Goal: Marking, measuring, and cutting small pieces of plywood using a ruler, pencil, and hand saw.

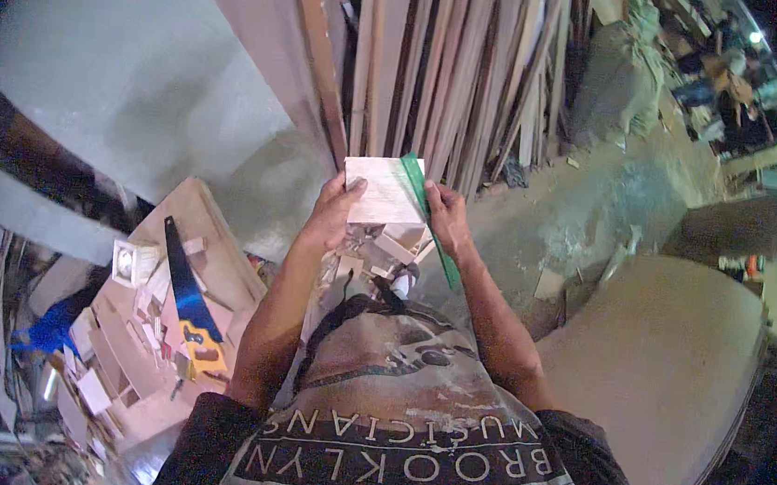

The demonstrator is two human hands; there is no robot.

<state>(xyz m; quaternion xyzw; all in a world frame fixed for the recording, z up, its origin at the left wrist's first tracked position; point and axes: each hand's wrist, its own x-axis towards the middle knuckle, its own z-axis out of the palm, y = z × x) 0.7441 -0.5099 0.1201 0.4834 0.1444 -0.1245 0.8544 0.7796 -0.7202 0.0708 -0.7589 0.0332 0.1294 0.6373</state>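
A small pale rectangular board [383, 200] is held up in front of my chest. My left hand [333, 207] is closed on its left edge, with the thumb on the upper face. A long, thin green strip [448, 267] lies slantwise over the board's right side, its lower end sticking out past my right forearm. My right hand [447, 215] grips the strip and the board's right edge together, thumb near the strip. The fingers under the board are hidden. Whether the strip is a ruler or a band I cannot tell.
Long wooden planks [433, 69] lean upright ahead. At my left, a wooden worktop [219, 254] bears a handsaw [182, 269] with a yellow handle, a white box-like piece [132, 264] and several offcuts. A large curved sheet [667, 363] stands at right. Wood scraps lie by my feet.
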